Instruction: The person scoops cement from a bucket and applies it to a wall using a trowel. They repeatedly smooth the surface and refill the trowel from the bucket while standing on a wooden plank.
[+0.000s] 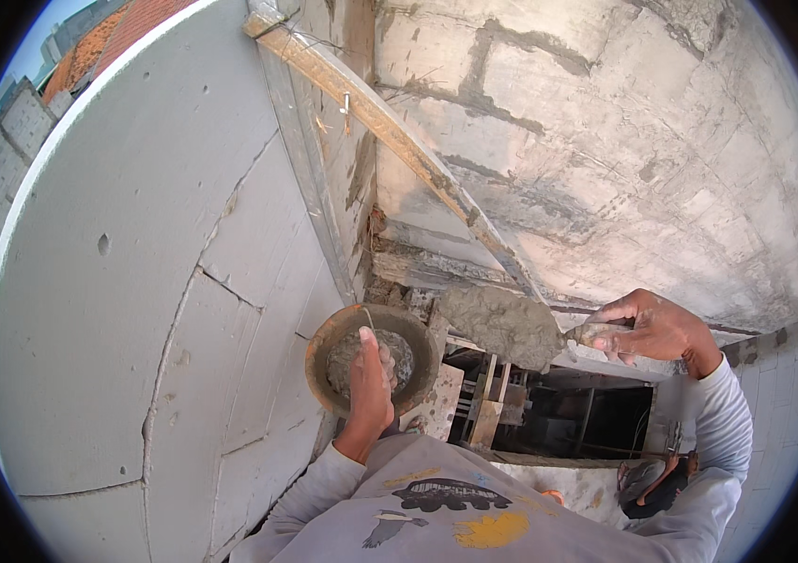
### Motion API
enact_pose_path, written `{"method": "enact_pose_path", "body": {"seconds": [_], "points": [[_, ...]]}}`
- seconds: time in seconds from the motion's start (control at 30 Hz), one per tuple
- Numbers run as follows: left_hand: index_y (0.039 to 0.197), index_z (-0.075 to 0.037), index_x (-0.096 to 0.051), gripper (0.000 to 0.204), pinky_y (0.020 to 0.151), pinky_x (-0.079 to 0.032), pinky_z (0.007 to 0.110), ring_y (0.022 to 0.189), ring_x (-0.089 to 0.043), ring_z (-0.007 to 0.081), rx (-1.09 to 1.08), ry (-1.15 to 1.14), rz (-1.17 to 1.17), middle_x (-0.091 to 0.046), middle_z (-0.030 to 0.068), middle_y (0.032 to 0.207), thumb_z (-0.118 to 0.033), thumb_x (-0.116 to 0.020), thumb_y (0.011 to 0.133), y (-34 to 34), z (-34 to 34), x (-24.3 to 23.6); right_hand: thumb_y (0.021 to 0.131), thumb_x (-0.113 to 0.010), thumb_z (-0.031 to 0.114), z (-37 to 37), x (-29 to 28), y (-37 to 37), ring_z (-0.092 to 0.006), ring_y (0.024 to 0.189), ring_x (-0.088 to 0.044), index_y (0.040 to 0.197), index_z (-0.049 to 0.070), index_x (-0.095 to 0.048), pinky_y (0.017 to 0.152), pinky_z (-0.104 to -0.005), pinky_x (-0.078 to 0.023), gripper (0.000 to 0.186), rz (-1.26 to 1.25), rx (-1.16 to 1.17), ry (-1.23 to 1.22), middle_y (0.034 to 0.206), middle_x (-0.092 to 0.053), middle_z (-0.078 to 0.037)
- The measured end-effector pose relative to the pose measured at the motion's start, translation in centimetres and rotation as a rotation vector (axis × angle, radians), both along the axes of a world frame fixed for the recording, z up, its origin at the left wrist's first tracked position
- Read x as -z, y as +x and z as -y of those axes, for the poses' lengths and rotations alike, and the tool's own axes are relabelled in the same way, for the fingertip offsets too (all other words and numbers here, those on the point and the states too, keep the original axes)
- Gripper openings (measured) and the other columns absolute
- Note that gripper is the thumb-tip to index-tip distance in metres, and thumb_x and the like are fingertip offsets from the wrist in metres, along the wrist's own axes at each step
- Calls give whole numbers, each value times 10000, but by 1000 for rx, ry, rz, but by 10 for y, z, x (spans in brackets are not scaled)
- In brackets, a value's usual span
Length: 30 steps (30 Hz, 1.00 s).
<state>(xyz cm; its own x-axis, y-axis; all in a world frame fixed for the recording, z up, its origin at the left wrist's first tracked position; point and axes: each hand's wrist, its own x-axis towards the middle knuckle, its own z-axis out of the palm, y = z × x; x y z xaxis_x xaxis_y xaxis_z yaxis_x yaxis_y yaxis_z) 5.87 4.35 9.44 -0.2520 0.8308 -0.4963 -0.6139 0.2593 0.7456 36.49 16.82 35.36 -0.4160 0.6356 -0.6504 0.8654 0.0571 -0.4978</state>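
The round bowl (316, 361) is partly hidden by the left hand (371, 385), which lies across its near side; some of the mortar (340, 355) inside is covered too. The left fingers are held straight and close together, but whether the bowl's thin wire handle (369, 317) is gripped cannot be told. To the right of the bowl, a trowel is held by its handle (590, 334), with the fingers of the right hand (667, 327) closed around it; its blade is buried from sight under a thick lump of wet mortar (502, 327).

Farther right of the bowl and below the lump, a dark opening (587, 418) is seen, its depth hard to make out, with wooden slats (485, 413) at its side. Beyond it at the lower right, another person (648, 488) is only partly shown.

Left of the bowl, a pale block wall (136, 235) is raised. Above the bowl, a slanting timber (408, 155) with a nail (345, 101) is set across the view, in front of a mortar-smeared wall (606, 141). Below the bowl, the shirt (343, 497) is printed with a bird and yellow and dark patches; any lettering cannot be made out.
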Motion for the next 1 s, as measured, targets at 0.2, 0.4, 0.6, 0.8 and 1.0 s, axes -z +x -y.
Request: {"method": "enact_pose_path", "body": {"seconds": [0.2, 0.4, 0.6, 0.8, 1.0], "points": [[710, -227, -349, 531, 462, -216, 260, 508, -275, 41, -173, -16, -49, -305, -97, 614, -612, -447, 1062, -41, 17, 16, 1034, -637, 372, -95, -149, -56, -85, 511, -588, 1003, 29, -741, 469, -250, -468, 359, -80, -75, 275, 674, -675, -53], [717, -218, -392, 518, 468, -230, 262, 517, -308, 42, -245, -53, 1, -337, -95, 627, -599, -484, 1054, -54, 21, 22, 1043, -616, 416, -198, -258, -157, -48, 429, -553, 967, 15, -679, 369, -196, -477, 413, -181, -63, 756, 637, -623, -21], [736, -218, -435, 505, 477, -227, 245, 495, -283, 51, -236, -105, 53, -334, -98, 611, -620, -517, 1031, -53, 17, 26, 961, -584, 380, -295, -257, -318, -368, 782, -693, 938, 3, -751, 694, -486, -535, 413, 198, -365, 1665, 892, -737, -207], [799, -213, -479, 393, 491, -252, 245, 544, -331, 37, -132, -33, 50, -364, -102, 660, -503, -560, 1052, -48, 13, 29, 948, -612, 313, -322, -174, -346, -430, 932, -707, 981, -15, -729, 811, -520, -560, 349, -125, -50, 1957, 982, -727, -266], [892, -113, -524, 232, 575, -359, 248, 689, -423, 19, 112, 32, -56, -480, -61, 792, -266, -628, 1032, -35, 15, 22, 1016, -660, 395, -195, -103, -195, -18, 605, -478, 990, 41, -666, 529, -182, -407, 355, -541, 135, 1260, 716, -545, 42]]}}
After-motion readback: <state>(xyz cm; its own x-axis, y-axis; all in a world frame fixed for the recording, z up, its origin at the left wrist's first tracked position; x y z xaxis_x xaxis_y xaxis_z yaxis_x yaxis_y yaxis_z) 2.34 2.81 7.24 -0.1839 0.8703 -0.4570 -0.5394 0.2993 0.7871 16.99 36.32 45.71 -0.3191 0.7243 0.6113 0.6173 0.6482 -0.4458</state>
